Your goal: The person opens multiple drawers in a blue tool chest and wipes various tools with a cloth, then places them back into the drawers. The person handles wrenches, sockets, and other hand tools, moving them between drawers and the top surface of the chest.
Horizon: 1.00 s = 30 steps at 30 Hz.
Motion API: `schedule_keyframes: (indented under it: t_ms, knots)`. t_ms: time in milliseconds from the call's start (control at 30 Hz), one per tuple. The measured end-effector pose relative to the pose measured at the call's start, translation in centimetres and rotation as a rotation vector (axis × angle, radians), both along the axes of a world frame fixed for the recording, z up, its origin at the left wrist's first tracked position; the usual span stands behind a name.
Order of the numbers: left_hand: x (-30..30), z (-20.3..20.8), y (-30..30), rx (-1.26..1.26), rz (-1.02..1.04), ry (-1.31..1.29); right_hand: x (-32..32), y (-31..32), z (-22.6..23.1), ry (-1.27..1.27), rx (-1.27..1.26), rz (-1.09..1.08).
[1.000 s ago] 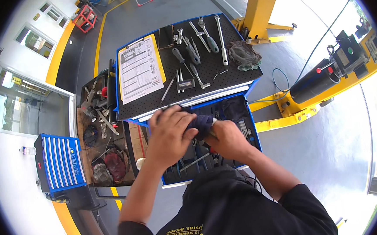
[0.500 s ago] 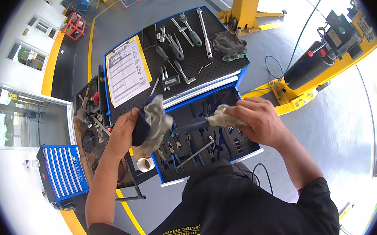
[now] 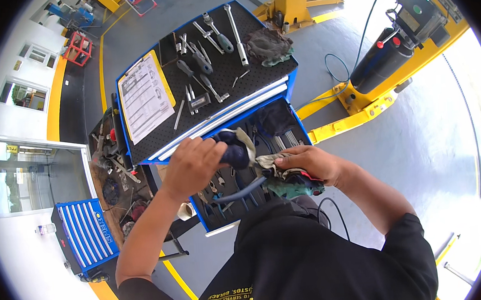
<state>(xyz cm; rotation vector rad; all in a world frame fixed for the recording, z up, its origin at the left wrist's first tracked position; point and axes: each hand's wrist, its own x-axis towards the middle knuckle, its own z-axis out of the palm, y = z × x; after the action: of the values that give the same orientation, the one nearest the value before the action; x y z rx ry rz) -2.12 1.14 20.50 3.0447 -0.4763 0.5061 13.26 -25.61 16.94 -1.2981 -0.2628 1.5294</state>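
My left hand (image 3: pixel 194 165) is closed on a dark blue and whitish cloth (image 3: pixel 237 150), held above the open drawer. My right hand (image 3: pixel 311 164) grips a bunched rag (image 3: pixel 293 181) with pale, red and green parts. Out of that rag, to the left, sticks a curved blue tool handle (image 3: pixel 235 195); the rag hides its other end, so I cannot tell the tool's kind. The cloth in my left hand meets the pale edge of the right-hand rag. Below both hands, the open drawer (image 3: pixel 219 229) holds pliers and other tools in dark foam.
On the cabinet's black top (image 3: pixel 243 102) lie a clipboard (image 3: pixel 146 98), ratchets, screwdrivers and a dark rag (image 3: pixel 268 46). A cup (image 3: pixel 185 210) stands left of the drawer. A cluttered bench (image 3: pixel 106 184) is at left, a yellow lift (image 3: pixel 355 108) at right.
My hands have come together; the left moved right with its cloth. More of the right-hand rag shows, and the blue handle now hangs lower. The view has shifted, moving the cabinet leftward.
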Motion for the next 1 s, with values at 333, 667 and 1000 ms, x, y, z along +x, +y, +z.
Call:
schedule_keyframes:
  t_ms: [333, 667, 1000]
  knots:
    - [1.4, -1.7, -4.1, -0.804, 0.217, 0.991, -1.2, -0.3, 1.1, -1.43, 0.289, 0.334]
    - [-7.5, -13.3, 7.5, -1.735, 0.873, 0.666, 5.4, -6.4, -8.3, -1.101, -0.02, -0.295]
    - [-6.5, -26.6, -4.9, -1.202, 0.771, 1.018, -1.3, -4.7, -20.3, -0.687, -0.345, -0.272]
